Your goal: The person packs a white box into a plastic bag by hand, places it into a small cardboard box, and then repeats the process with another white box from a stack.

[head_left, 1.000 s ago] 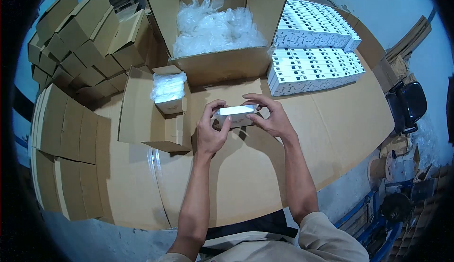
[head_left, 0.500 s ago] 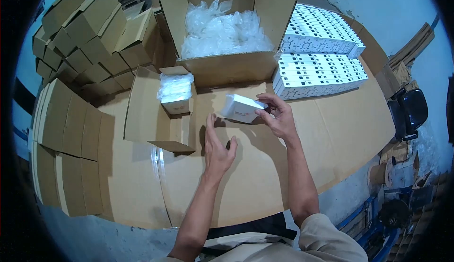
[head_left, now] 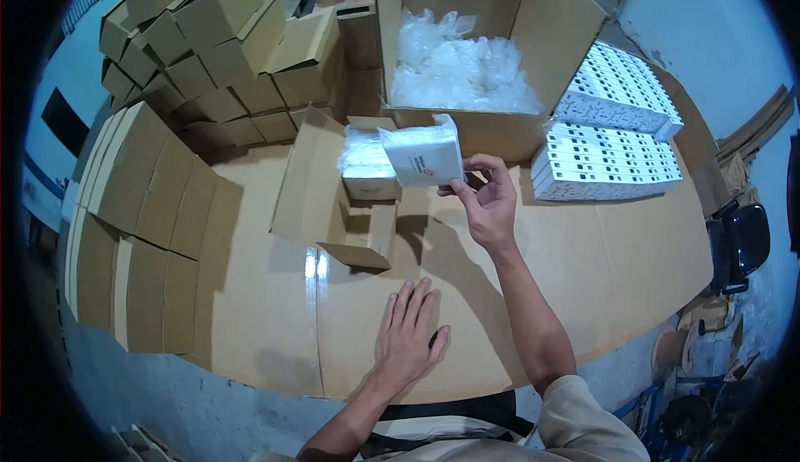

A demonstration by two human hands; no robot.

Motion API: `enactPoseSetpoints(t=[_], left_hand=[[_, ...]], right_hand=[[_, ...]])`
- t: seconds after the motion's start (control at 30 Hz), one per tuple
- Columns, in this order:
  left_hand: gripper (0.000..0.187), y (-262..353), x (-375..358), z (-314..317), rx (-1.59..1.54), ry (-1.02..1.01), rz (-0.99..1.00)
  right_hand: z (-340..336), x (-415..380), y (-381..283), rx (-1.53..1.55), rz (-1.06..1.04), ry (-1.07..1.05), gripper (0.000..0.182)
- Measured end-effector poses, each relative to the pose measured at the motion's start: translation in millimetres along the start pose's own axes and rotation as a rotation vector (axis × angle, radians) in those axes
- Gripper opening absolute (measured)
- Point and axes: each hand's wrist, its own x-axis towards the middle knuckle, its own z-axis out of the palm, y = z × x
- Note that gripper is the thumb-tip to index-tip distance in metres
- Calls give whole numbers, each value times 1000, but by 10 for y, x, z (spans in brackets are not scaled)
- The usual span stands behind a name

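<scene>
A small white box in clear plastic wrap (head_left: 423, 155) is pinched at its lower right corner by the fingers of my right hand (head_left: 488, 199). It is raised beside an open brown carton (head_left: 310, 187), in front of the wrapped packs (head_left: 367, 162) standing in the carton's back part. The carton's front part shows bare cardboard. My left hand (head_left: 408, 333) lies on the cardboard-covered table with its fingers spread, nearer to my body than the carton, and holds nothing.
A large open box (head_left: 467, 133) of clear plastic bags stands behind. Stacked white boxes (head_left: 608, 162) are at the back right. Brown cartons (head_left: 200, 54) are piled at the back left, and more boxes (head_left: 150, 229) stand at the left edge.
My right hand has lifted the wrapped box and turned it, bringing it close to the packs in the carton. My left hand has moved toward my body and onto the table. The view has shifted.
</scene>
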Motion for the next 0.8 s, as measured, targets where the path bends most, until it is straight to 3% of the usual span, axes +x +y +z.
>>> enactPoseSetpoints(t=[0.4, 0.8], left_hand=[[61, -59, 12, -23, -7, -4, 22], [58, -74, 30, -54, -37, 4, 25]], right_hand=[[358, 234, 81, -261, 25, -224, 26], [424, 356, -149, -734, -233, -487, 27]])
